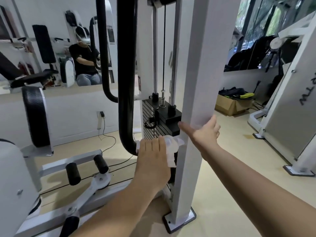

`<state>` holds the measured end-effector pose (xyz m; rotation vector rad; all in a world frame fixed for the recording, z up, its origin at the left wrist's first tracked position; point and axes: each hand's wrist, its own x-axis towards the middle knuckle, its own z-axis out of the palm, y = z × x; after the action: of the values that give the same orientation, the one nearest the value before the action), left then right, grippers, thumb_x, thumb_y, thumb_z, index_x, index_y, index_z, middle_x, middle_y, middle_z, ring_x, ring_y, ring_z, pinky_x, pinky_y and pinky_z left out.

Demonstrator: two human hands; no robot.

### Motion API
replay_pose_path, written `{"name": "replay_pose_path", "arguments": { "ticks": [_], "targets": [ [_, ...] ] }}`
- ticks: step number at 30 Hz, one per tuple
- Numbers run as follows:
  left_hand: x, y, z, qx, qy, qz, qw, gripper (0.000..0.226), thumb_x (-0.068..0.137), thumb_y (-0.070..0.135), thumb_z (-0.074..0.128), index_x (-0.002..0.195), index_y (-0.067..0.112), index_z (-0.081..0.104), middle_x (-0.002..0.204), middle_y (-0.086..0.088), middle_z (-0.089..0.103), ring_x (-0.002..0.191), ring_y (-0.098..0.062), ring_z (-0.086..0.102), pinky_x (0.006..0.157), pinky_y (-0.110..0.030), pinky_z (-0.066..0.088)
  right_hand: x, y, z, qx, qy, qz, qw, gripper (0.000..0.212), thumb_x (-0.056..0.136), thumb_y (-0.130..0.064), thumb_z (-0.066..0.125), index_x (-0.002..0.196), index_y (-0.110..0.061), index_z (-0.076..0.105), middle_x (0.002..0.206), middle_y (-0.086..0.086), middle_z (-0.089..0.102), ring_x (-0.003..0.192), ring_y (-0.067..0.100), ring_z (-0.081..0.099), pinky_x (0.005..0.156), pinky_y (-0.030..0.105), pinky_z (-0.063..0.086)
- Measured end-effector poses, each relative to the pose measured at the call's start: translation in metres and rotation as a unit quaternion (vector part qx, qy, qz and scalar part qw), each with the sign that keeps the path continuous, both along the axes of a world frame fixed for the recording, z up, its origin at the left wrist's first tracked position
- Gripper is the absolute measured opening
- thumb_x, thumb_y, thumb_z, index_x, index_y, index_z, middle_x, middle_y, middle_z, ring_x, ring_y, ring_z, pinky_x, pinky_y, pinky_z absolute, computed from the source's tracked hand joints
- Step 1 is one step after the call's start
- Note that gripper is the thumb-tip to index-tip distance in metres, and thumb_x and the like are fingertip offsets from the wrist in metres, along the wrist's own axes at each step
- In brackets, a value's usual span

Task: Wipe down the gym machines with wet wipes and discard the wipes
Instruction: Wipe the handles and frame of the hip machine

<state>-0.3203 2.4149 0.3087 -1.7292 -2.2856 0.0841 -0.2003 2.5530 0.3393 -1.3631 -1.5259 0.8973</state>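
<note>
Left hand (152, 151) is flat, fingers straight, pressing a crumpled white wipe (171, 148) against the front of the weight stack (153, 117). A flat palm makes sense there, since it spreads the wipe over more surface. The wipe sits between the curved black bar (126, 82) on the left and the white post (200, 65) on the right.

Right hand (206, 132) is open too and holds nothing, with its thumb laid across the post. My guess is it's bracing for balance while leaning in low.

Farther off to the right there's a cardboard box (229, 105) on the floor (222, 194). I can't spot a bin for the used wipe anywhere.
</note>
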Motion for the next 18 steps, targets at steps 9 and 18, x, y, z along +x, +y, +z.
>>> {"name": "replay_pose_path", "arguments": {
  "ticks": [9, 18],
  "targets": [
    [-0.006, 0.044, 0.015, 0.037, -0.039, -0.004, 0.999, 0.039, 0.103, 0.043, 0.027, 0.121, 0.017, 0.051, 0.106, -0.006, 0.062, 0.091, -0.028, 0.061, 0.074, -0.039, 0.042, -0.019, 0.022, -0.022, 0.027, 0.057, -0.040, 0.997, 0.119, 0.053, -0.069, 0.075, 0.147, -0.036, 0.009, 0.150, -0.003, 0.026, 0.143, 0.027, 0.031, 0.119, 0.056, 0.030],
    [0.000, 0.051, 0.023, 0.013, -0.106, 0.023, 0.994, 0.033, 0.103, 0.038, 0.034, 0.126, 0.019, 0.048, 0.108, -0.005, 0.062, 0.094, -0.031, 0.060, 0.079, -0.040, 0.044, -0.019, 0.025, -0.022, 0.034, 0.055, -0.040, 0.997, 0.117, 0.057, -0.066, 0.077, 0.147, -0.031, 0.011, 0.149, -0.001, 0.026, 0.143, 0.026, 0.030, 0.119, 0.054, 0.028]
  ]
}}
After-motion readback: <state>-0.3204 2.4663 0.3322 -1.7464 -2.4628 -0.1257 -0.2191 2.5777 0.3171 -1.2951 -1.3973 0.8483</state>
